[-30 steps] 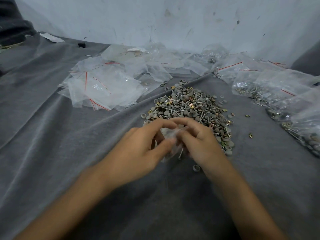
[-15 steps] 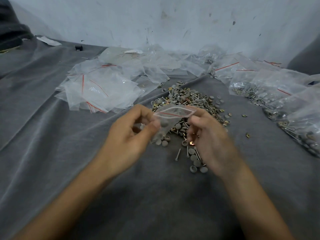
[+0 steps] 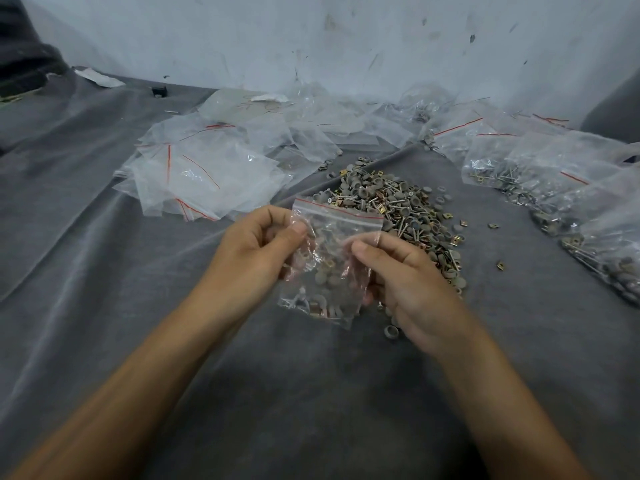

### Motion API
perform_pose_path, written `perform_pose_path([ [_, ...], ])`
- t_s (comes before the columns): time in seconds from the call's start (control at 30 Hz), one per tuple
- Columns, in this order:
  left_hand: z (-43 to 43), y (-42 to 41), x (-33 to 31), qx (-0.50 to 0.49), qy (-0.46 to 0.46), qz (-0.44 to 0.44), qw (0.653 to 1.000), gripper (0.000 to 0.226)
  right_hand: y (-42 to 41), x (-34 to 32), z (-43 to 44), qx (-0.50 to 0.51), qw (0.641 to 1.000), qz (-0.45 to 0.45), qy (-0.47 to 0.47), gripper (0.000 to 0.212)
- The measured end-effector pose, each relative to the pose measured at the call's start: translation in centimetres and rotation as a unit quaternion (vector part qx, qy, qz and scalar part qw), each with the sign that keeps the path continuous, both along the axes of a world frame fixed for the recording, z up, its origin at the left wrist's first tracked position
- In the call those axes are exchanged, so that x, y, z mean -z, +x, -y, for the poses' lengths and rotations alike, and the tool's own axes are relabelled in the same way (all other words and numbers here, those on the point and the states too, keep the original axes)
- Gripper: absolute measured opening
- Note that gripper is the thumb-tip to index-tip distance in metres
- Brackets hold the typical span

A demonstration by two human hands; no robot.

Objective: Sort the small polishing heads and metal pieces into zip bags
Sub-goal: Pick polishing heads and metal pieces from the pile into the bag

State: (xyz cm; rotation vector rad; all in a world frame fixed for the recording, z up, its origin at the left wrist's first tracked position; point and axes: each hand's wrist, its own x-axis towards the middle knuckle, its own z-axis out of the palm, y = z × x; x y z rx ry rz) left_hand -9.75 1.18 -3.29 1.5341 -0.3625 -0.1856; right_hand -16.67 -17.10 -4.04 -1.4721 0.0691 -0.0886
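A small clear zip bag [image 3: 329,258] with a red stripe along its top hangs upright between my hands, above the grey cloth. My left hand [image 3: 256,247] pinches its upper left edge, and my right hand [image 3: 401,275] pinches its right side. Grey round polishing heads, metal pins and a few brass pieces lie in the bag's lower half. Behind the bag is the loose pile [image 3: 398,209] of the same grey heads, pins and brass clips. One grey head [image 3: 392,331] lies alone beside my right wrist.
Several empty zip bags [image 3: 204,178] lie spread at the back left. Filled bags [image 3: 540,174] are heaped along the right side. A few brass pieces [image 3: 499,265] are scattered right of the pile. A pale wall [image 3: 311,39] closes the back, and the grey cloth [image 3: 104,306] covers the surface.
The bag was bunched low between my hands, then lifted open-mouthed. Now it hangs flat and upright with pieces inside, and both hands hold its sides.
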Motion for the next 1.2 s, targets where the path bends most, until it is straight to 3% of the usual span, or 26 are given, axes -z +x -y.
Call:
perform_pose_path([
  [0.1, -0.1, 0.5, 0.1, -0.022, 0.014, 0.019, 0.999, 0.009, 0.0, 0.2, 0.2, 0.015, 0.999, -0.004, -0.029, 0.022],
  [0.4, -0.6, 0.2, -0.8, -0.031, -0.018, 0.072, 0.997, 0.021, -0.2, 0.3, 0.2, -0.006, 0.998, 0.025, -0.050, 0.013],
  [0.8, 0.5, -1.5, -0.7, 0.015, -0.041, 0.119, 0.992, 0.015, -1.0, -0.7, 0.0, 0.011, 0.991, 0.129, 0.045, 0.018],
  [0.97, 0.7, -1.9, 0.5, 0.026, 0.031, 0.169, 0.985, 0.006, -1.4, -0.8, 0.3, 0.034, 0.990, 0.129, -0.040, 0.019],
  [1.2, 0.8, -2.4, 1.2, 0.025, 0.126, 0.244, 0.961, 0.011, -1.4, -0.2, 0.1, 0.051, 0.967, 0.156, -0.196, 0.006],
])
